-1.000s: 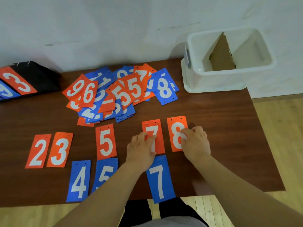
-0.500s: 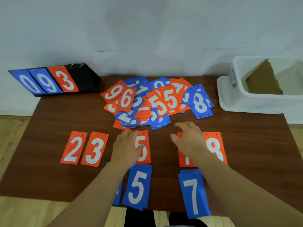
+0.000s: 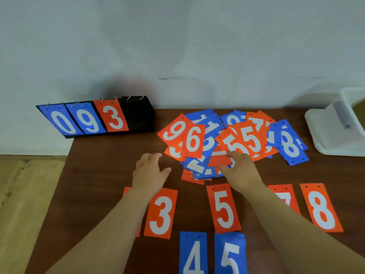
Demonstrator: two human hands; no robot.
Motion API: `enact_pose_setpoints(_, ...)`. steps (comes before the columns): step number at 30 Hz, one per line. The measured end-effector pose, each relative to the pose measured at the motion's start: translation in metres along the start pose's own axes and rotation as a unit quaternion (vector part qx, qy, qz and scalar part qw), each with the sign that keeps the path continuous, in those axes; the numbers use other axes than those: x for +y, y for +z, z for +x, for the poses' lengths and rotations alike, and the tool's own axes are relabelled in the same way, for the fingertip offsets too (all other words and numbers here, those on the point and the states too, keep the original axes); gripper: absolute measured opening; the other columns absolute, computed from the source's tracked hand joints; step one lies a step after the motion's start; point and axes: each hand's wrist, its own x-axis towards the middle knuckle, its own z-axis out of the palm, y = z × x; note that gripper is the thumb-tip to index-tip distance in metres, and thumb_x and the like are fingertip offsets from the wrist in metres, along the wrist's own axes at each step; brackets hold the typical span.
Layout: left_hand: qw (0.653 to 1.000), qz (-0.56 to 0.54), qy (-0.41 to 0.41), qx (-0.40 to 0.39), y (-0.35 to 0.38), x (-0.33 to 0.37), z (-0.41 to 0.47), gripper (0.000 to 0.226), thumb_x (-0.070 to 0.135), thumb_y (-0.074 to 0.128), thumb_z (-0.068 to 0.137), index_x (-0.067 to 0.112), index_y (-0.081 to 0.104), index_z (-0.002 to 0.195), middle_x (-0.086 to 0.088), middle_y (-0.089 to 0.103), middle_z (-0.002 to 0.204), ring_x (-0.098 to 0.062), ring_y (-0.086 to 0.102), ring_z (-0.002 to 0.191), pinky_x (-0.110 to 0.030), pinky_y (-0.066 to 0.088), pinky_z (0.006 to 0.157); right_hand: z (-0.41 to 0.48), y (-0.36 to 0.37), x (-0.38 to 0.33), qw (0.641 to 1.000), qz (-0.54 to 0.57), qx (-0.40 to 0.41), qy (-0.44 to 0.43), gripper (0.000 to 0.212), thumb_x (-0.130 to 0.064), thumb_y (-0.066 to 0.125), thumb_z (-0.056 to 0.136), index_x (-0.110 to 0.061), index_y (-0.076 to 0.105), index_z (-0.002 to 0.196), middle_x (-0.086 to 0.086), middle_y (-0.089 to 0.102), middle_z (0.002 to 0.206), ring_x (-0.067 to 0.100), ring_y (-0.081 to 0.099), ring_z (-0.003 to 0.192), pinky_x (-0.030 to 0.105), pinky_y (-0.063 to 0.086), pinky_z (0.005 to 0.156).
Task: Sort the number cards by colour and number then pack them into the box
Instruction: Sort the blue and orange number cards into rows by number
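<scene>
Nearest: blue 4 (image 3: 192, 254) and blue 5 (image 3: 230, 254), then orange 3 (image 3: 161, 214), orange 5 (image 3: 224, 208) and orange 8 (image 3: 321, 206), all upright, long axes near-to-far. Beyond, left hand (image 3: 150, 173) spread loose, holding nothing, just left of the pile (image 3: 246, 135). Right hand (image 3: 242, 171) on the pile's near edge, fingertips over an orange card (image 3: 218, 160) lying crosswise, long axis left-right, digit hidden; pinched or merely touched, cannot tell. Likely the right hand's pick. Box (image 3: 324, 135) far right.

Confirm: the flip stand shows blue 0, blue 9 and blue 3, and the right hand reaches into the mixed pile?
No. In the head view the 3 on the flip stand is orange; 0 and 9 are blue, and the right hand reaches into the mixed pile.
</scene>
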Motion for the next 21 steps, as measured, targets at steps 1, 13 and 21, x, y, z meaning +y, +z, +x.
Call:
enact_pose_setpoints(1,1.000,-0.007,0.005,0.000,-0.001,0.000,0.010,0.063,0.048,0.068,0.092,0.032,0.042,0.148,-0.003,0.038,0.152,-0.026,0.041,0.139,-0.046,0.047,0.106,0.005,0.004,-0.003,1.000,0.001,0.001,0.009,0.053,-0.035,0.068,0.092,-0.022,0.054,0.141,0.009,0.046,0.145,0.027,0.048,0.131,0.041,0.046,0.101)
enact_pose_setpoints(13,0.994,0.025,0.107,0.019,0.011,0.026,0.137,0.060,0.042,0.061,0.095,0.032,0.038,0.149,-0.003,0.035,0.150,-0.028,0.036,0.136,-0.045,0.040,0.111,0.080,0.094,-0.089,0.996,-0.072,0.054,0.026,0.058,-0.046,0.066,0.091,-0.034,0.045,0.143,0.006,0.040,0.137,0.029,0.050,0.120,0.041,0.051,0.098)
enact_pose_setpoints(21,0.997,-0.042,0.051,-0.039,0.012,0.026,0.149,0.054,0.029,0.067,0.093,0.038,0.048,0.143,0.000,0.037,0.143,-0.027,0.048,0.128,-0.038,0.051,0.100,0.092,0.086,-0.085,0.997,0.019,0.042,0.066,0.048,-0.025,0.066,0.096,-0.032,0.051,0.141,0.003,0.047,0.139,0.023,0.059,0.116,0.035,0.056,0.092)
